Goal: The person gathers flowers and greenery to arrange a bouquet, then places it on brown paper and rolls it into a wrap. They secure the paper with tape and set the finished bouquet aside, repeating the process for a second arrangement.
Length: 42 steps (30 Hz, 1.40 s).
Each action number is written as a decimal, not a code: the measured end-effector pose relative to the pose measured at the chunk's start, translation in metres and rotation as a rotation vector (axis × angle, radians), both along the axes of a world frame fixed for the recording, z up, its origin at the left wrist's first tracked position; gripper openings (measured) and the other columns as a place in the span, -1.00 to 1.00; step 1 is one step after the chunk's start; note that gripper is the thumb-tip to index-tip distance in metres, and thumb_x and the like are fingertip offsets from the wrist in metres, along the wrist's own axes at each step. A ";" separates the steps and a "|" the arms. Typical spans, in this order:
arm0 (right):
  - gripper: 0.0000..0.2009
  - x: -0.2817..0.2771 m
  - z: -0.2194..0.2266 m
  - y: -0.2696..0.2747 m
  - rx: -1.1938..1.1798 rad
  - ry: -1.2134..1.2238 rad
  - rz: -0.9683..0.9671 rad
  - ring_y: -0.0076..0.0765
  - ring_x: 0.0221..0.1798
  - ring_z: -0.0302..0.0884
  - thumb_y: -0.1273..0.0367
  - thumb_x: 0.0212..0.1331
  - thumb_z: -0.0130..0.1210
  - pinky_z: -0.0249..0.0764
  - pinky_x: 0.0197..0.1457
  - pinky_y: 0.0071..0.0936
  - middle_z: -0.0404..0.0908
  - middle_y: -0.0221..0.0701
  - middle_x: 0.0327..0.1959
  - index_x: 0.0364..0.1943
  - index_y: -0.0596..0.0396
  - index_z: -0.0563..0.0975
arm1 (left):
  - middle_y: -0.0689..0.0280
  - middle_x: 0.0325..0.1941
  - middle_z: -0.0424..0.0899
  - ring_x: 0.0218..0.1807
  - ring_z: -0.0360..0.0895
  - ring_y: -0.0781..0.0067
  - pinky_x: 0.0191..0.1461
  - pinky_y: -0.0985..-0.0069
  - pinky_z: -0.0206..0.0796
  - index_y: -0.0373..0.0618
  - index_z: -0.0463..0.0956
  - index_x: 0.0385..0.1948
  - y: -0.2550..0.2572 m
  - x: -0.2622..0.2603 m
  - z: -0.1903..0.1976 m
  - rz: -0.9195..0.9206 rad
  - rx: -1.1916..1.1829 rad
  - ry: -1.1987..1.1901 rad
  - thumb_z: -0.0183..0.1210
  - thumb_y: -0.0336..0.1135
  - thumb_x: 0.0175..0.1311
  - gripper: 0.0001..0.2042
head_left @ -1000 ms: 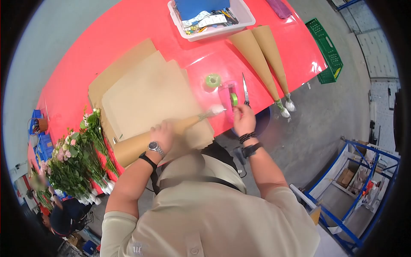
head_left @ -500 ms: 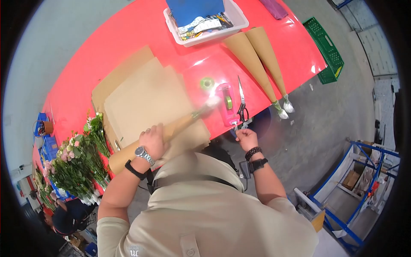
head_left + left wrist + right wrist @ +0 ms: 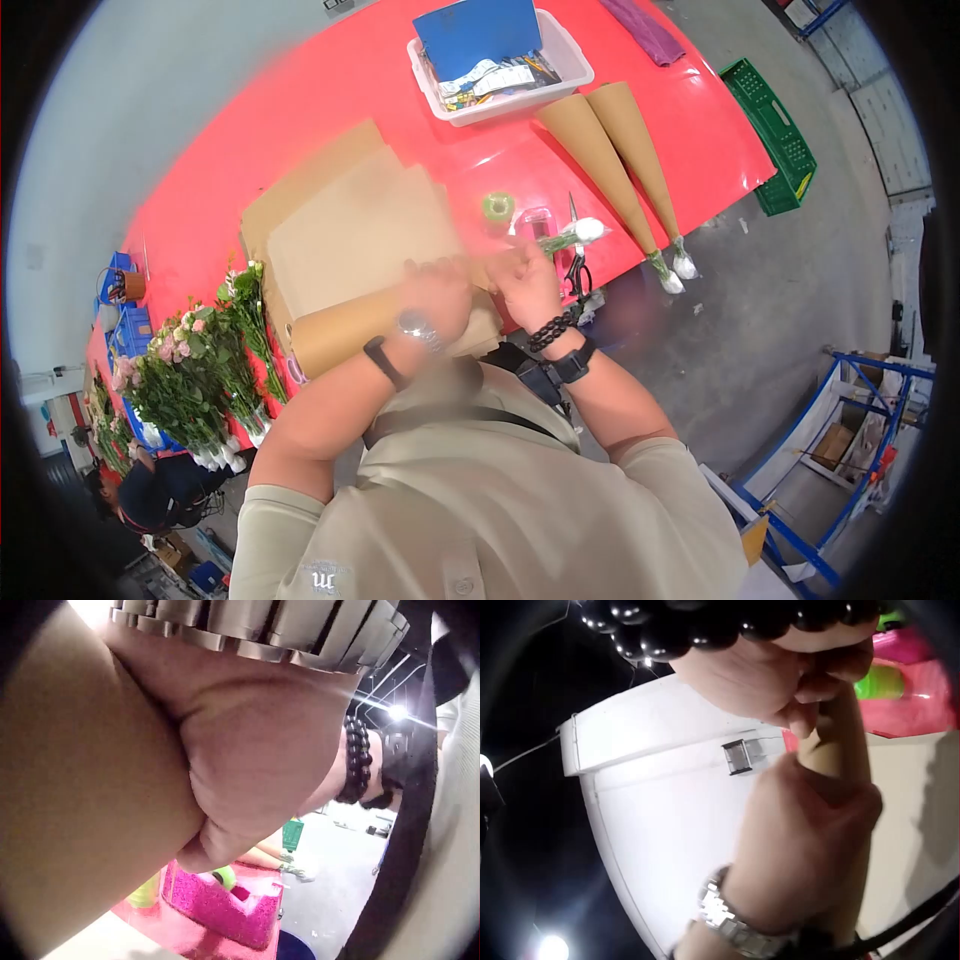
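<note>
A brown paper cone [image 3: 345, 332] lies slantwise over the paper sheets, its green stems and white-wrapped tip [image 3: 588, 231] poking out at the narrow end. My left hand [image 3: 440, 295], with the silver watch, grips the cone around its middle. Close beside it, my right hand [image 3: 530, 285] has its fingers curled on the narrow part; the right wrist view shows these fingers [image 3: 810, 697] pinching the paper. Whether a piece of tape is between them I cannot tell. Behind the stems stands a pink tape dispenser [image 3: 217, 911], partly hidden in the head view.
Black-handled scissors [image 3: 577, 275] lie beside the dispenser, a green tape roll [image 3: 497, 208] behind it. Two finished paper cones [image 3: 600, 170] rest at the right. Flower bunches [image 3: 190, 380] lie left, stacked paper sheets [image 3: 340, 230] in the middle, a white bin [image 3: 500, 105] at the back.
My right hand has gone from the tape dispenser, back toward the table edge, then left onto the cone's narrow end. The cone has moved right, and my left hand has moved along with it.
</note>
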State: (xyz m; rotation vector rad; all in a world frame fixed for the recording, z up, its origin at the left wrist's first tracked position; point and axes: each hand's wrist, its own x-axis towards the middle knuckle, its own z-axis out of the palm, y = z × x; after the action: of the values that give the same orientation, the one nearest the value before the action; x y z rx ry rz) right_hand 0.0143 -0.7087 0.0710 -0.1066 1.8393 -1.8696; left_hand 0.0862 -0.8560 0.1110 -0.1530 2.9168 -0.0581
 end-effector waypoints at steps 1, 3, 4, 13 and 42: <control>-0.49 0.002 0.004 -0.003 0.096 0.034 -0.019 -0.60 -0.44 0.61 0.39 0.34 0.30 0.49 -0.34 -0.56 0.66 -0.44 -0.51 0.30 0.26 0.42 | 0.14 -0.22 0.70 -0.14 0.72 0.08 0.17 -0.05 0.37 -0.20 0.46 0.00 0.001 -0.003 0.003 -0.012 -0.002 -0.015 0.25 -0.26 0.16 -0.61; -0.30 0.006 0.007 0.006 0.300 0.099 0.074 -0.36 -0.49 0.67 0.28 0.33 0.31 0.51 -0.39 -0.36 0.66 -0.35 -0.56 0.47 0.20 0.25 | 0.08 -0.23 0.73 -0.14 0.74 0.05 0.15 -0.01 0.42 -0.20 0.48 -0.05 -0.001 -0.008 0.012 0.000 0.071 -0.100 0.31 -0.19 0.11 -0.59; -0.30 0.009 0.002 0.012 0.387 0.194 0.116 -0.28 -0.49 0.68 0.26 0.33 0.31 0.51 -0.40 -0.29 0.66 -0.33 -0.56 0.47 0.17 0.25 | 0.06 -0.23 0.74 -0.13 0.74 0.04 0.14 0.01 0.44 -0.20 0.48 -0.05 -0.004 -0.013 0.027 0.015 0.151 -0.204 0.32 -0.17 0.10 -0.57; -0.36 0.008 0.035 0.061 0.620 1.035 0.354 -0.08 -0.01 0.60 0.25 0.05 0.42 0.49 -0.03 -0.09 0.61 -0.32 -0.15 0.30 -0.06 0.52 | 0.05 -0.25 0.77 -0.15 0.76 -0.02 0.12 0.05 0.51 -0.21 0.54 -0.11 -0.007 -0.035 0.067 -0.071 0.262 -0.414 0.36 -0.10 0.08 -0.57; -0.27 -0.161 -0.206 0.142 0.901 0.630 0.235 0.19 0.47 0.36 0.32 0.22 0.31 0.23 0.57 -0.10 0.43 0.10 0.42 0.45 0.30 0.30 | 0.21 -0.31 0.74 -0.30 0.66 0.38 -0.15 0.36 0.51 -0.31 0.67 -0.13 -0.161 0.411 -0.035 1.425 0.547 0.241 0.32 -0.13 0.25 -0.63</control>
State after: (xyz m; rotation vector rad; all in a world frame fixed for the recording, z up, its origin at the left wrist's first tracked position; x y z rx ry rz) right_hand -0.1468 -0.5667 -0.1353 -0.6042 2.7651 -0.7456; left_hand 0.4968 -1.0172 0.0764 -2.0503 2.1855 0.9677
